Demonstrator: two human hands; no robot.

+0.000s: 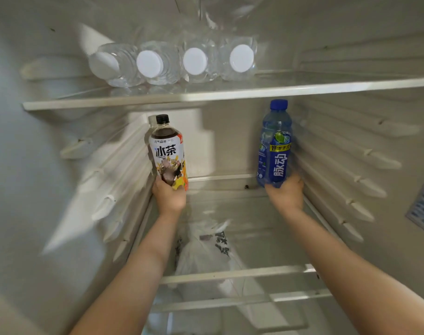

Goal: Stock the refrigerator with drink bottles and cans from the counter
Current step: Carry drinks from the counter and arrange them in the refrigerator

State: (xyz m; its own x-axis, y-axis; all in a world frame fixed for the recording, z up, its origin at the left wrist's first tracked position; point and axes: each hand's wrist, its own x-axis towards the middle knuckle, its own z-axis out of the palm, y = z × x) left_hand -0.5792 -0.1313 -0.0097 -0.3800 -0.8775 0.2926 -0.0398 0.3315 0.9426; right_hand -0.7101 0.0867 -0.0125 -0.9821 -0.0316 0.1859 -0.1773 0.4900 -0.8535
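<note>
Both my arms reach into the open refrigerator. My left hand grips the base of an upright iced tea bottle with a black cap and white label, near the left wall above the glass middle shelf. My right hand grips the base of an upright blue drink bottle with a blue cap, close to the ribbed right wall. Whether either bottle rests on the shelf, I cannot tell.
On the upper glass shelf, several clear water bottles lie on their sides, white caps facing me. A white plastic bag lies below the middle shelf. Ribbed rails line both side walls.
</note>
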